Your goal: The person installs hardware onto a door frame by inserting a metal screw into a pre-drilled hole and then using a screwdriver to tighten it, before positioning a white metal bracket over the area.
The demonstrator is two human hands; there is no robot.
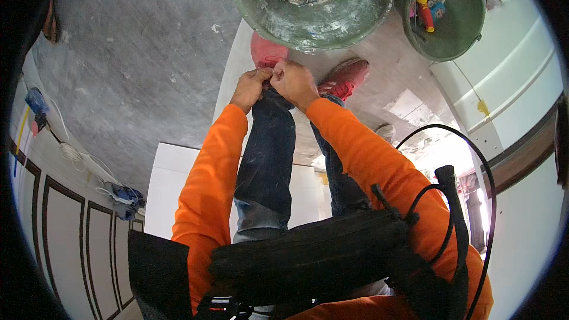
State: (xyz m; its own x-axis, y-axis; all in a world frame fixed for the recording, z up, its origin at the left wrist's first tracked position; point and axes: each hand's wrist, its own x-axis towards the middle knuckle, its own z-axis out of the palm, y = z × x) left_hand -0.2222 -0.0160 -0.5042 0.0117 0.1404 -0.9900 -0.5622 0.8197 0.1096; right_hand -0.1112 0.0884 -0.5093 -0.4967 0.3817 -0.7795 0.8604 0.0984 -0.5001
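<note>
Both of my hands meet over the ankle end of my left red shoe, just beyond the cuff of my dark jeans. My left hand is closed, thumb and fingers pinched together. Right against it, my right hand is curled closed too. Whatever lies between the fingertips is too small and covered to make out. My right red shoe, with pale stripes, rests on the floor a little to the right.
A large green tub holding small grey pieces and a wooden-handled tool stands beyond my left shoe. Farther right, a green bucket contains a red-and-yellow-handled tool. White panels lie by my legs; cables run along the left wall. A black strapped bag crosses my lap.
</note>
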